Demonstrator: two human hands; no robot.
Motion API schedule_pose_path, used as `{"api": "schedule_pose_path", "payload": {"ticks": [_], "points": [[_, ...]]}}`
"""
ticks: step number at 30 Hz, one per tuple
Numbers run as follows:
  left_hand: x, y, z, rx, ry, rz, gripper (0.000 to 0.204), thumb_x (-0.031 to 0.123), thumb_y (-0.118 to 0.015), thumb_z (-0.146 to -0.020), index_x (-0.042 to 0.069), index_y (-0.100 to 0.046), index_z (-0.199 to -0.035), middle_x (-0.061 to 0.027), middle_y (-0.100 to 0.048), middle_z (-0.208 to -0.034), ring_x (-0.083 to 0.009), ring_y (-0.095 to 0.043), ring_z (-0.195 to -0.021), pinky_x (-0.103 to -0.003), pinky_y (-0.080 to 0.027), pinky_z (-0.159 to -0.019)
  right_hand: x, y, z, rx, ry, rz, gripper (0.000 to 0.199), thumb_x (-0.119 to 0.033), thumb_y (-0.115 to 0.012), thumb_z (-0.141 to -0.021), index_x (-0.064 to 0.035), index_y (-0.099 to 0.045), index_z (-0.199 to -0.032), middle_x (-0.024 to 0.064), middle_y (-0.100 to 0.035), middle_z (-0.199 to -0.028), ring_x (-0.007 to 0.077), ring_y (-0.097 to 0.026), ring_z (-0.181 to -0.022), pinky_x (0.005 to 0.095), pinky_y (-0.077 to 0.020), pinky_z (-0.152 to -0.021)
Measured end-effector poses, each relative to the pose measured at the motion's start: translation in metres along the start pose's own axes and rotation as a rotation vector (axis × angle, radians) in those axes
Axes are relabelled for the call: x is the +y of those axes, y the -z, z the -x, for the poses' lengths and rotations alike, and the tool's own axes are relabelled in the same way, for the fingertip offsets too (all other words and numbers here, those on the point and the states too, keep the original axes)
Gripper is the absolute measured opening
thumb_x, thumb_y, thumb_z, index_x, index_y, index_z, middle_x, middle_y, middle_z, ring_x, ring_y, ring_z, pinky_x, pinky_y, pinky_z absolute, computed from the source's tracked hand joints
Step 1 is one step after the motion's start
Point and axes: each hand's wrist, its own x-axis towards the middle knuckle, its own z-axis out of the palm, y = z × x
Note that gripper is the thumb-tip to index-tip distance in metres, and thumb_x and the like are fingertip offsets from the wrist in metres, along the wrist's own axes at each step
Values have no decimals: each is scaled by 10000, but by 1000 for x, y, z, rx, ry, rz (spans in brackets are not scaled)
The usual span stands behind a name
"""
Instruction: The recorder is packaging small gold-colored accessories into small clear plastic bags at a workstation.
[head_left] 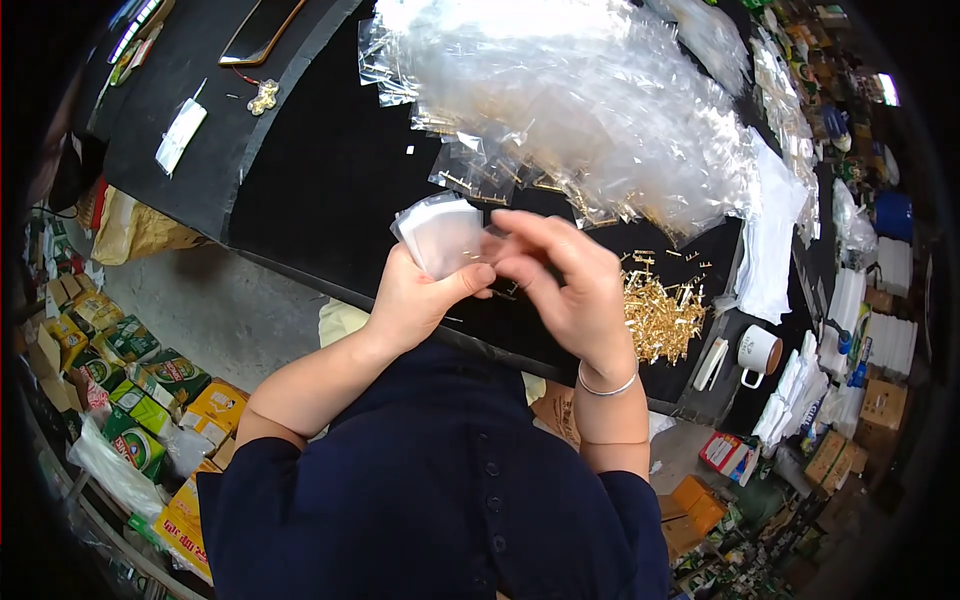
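Note:
In my left hand (425,295) is a stack of small clear plastic bags (445,235), gripped with the thumb across the lower edge. My right hand (565,280) is just right of the stack, its thumb and index finger curved toward the bags' edge and blurred by motion. Whether anything small sits between those fingertips cannot be made out. Beside the right wrist lies a heap of small gold metal pieces (662,318). Beyond both hands spreads a large pile of filled clear bags (590,110), with gold pieces showing inside some of them.
A white mug (758,352) stands on the black table (310,180) at the right, near a white stapler-like object (711,364). White bags (770,235) hang along the right. At far left lie a phone (262,30) and a keychain (263,98). Boxes (172,380) crowd the floor.

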Motion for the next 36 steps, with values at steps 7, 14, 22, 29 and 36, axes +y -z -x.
{"api": "schedule_pose_path", "payload": {"ticks": [7, 14, 22, 29, 36], "points": [[4, 5, -5, 207, 62, 95, 262, 153, -657, -918, -14, -601, -1111, -96, -660, -932, -117, -613, -782, -235, -500, -617, 9, 17, -4, 289, 71, 525, 320, 80, -663, -773, -21, -644, -1077, 77, -611, -955, 201, -618, -895, 300, -518, -726], [0, 8, -3, 73, 9, -51, 150, 108, -685, -890, -9, -627, -965, -103, -668, -916, -117, -611, -745, -219, -486, -568, 25, 4, 28, -362, 35, 569, 318, 106, -640, -682, -28, -627, -969, 103, -557, -943, 285, -583, -880, 340, -520, -724], [-1, 11, -2, 30, 104, -24, 172, 103, -736, -845, 7, -625, -936, -96, -664, -894, -125, -614, -735, -219, -486, -553, 22, 18, 15, -73, -141, 267, 228, 112, -642, -738, 4, -637, -938, 94, -597, -886, 209, -609, -709, 279, -516, -648], [7, -1, -1, 33, 130, 30, 231, 112, -740, -842, 5, -615, -1005, -81, -665, -893, -122, -621, -744, -225, -495, -561, -6, 5, 0, 202, -17, -68, 157, 64, -697, -773, 27, -655, -920, 91, -643, -880, 159, -623, -705, 249, -502, -628], [2, 2, 2, 15, 60, -9, 251, 119, -714, -868, -2, -603, -1058, -79, -660, -930, -123, -626, -791, -225, -499, -585, 4, 5, -1, -51, 80, 125, 201, 52, -709, -775, 20, -669, -969, 111, -671, -855, 190, -634, -718, 261, -506, -636]]}}
